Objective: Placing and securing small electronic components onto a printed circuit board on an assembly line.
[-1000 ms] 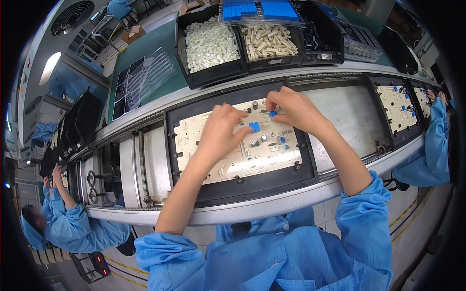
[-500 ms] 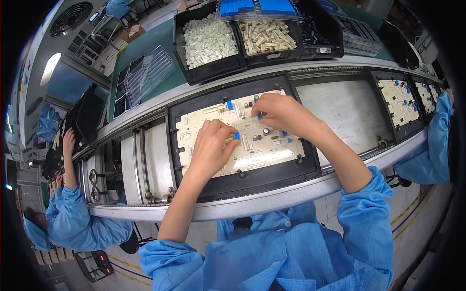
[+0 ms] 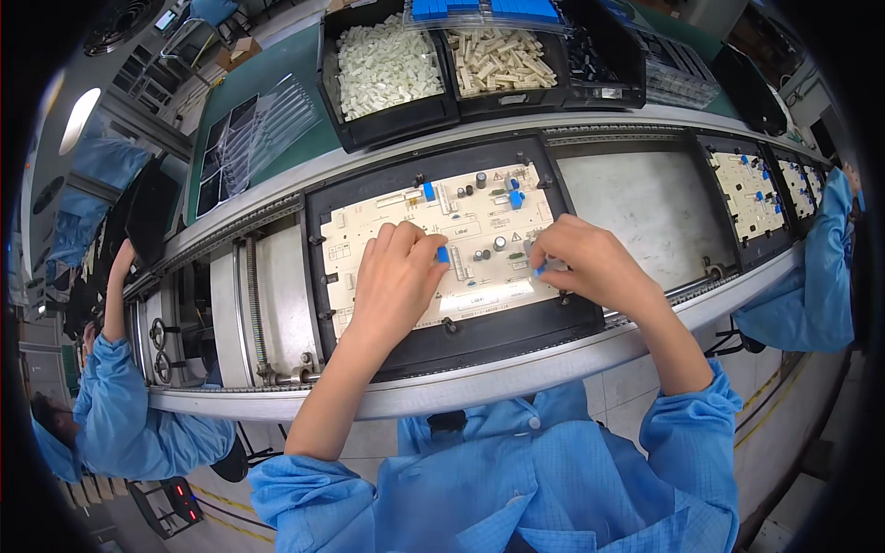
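A cream circuit board [image 3: 387, 214] lies in a black frame [image 3: 502, 334] on the line in front of me. My left hand [image 3: 392, 281] pinches a small blue block-shaped component [image 3: 443, 254] between thumb and forefinger, over the middle of the board. My right hand [image 3: 595, 265] is at the board's right edge, its fingertips closed round another small blue component [image 3: 539, 271], partly hidden. Beyond the hands, a blue block [image 3: 428, 192] and a blue component [image 3: 516, 200] stand on the board, among dark round capacitors [image 3: 500, 243].
Behind the line stand black bins of white connectors [image 3: 387, 74] and cream parts [image 3: 498, 63], with a tray of blue blocks [image 3: 525, 11] above. Clear plastic trays [image 3: 267, 129] lie on the green bench. More boards [image 3: 751, 195] sit rightward; co-workers [image 3: 152, 405] work on both sides.
My right hand has moved from the board's upper middle toward its lower right edge, uncovering the blue component at the upper right. The left hand keeps its pinch at nearly the same spot.
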Motion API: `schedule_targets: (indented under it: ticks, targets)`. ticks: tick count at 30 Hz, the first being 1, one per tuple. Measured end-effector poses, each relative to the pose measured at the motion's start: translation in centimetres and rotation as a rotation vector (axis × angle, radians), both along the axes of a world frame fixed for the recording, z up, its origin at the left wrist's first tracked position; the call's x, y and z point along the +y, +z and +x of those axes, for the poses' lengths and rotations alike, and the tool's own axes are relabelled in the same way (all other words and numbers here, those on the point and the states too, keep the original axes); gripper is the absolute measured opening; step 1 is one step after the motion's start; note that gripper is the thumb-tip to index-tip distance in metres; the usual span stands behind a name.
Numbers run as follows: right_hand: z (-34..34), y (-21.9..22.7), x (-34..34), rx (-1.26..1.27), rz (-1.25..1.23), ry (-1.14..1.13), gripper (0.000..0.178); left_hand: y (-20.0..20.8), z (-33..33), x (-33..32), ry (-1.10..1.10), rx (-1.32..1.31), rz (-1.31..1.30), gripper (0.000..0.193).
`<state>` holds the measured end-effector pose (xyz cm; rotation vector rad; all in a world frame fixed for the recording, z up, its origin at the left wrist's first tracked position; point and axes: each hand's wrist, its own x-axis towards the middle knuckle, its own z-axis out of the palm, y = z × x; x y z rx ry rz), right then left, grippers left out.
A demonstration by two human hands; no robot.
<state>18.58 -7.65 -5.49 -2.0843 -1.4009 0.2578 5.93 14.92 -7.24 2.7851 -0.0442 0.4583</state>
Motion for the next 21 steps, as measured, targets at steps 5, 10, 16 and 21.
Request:
schedule_targets:
  ticks: [5,10,16,21]
  targets:
    - [0.1,-0.9,0.1,-0.084,0.026,-0.011,0.023,-0.2,-0.6,0.0,-0.036,-0.037,-0.016,0.012]
    - [0.6,-0.1,-0.4,-0.044,0.032,-0.017,0.024,-0.3,-0.3,-0.2,-0.034,-0.049,-0.058,0.008]
    - [7.3,0.7,-2.5,0.023,0.143,-0.194,0.018,-0.2,-0.5,0.1,-0.064,-0.074,-0.1,0.012]
    - [21.2,1.8,-8.0,-0.238,0.245,-0.555,0.014,0.5,-0.3,1.5,0.024,-0.207,-0.209,0.012]
